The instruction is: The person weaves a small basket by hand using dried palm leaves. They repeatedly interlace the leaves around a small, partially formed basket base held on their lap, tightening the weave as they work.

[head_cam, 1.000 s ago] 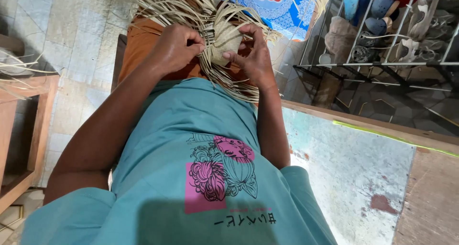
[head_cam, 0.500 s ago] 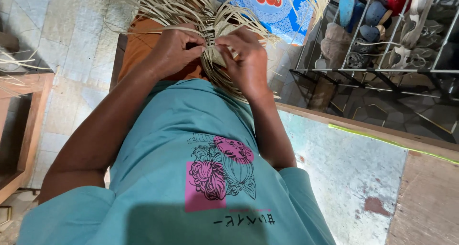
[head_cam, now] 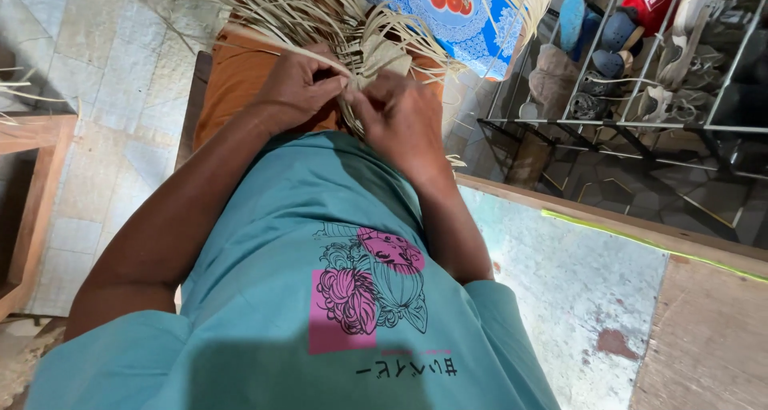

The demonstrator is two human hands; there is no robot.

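Observation:
A half-woven piece of pale dried palm strips [head_cam: 376, 54] rests on my lap, over orange trousers [head_cam: 232, 98], with loose strip ends fanning out away from me. My left hand [head_cam: 300, 86] pinches a strip at the weave's near left edge. Pressed against the woven part just to its right, my right hand [head_cam: 400, 118] has its fingers curled over the strips. The two hands almost touch. My teal printed shirt [head_cam: 320, 298] fills the lower middle of the view.
A metal shoe rack [head_cam: 640, 66] with several shoes stands at the upper right. A blue patterned cloth [head_cam: 456, 10] lies beyond the weave. A wooden bench [head_cam: 40, 178] is at the left. A worn tabletop [head_cam: 576, 282] with a wooden edge is at my right.
Both hands have drawn closer together on the weave and shifted slightly toward my body. The right hand has turned down over the strips.

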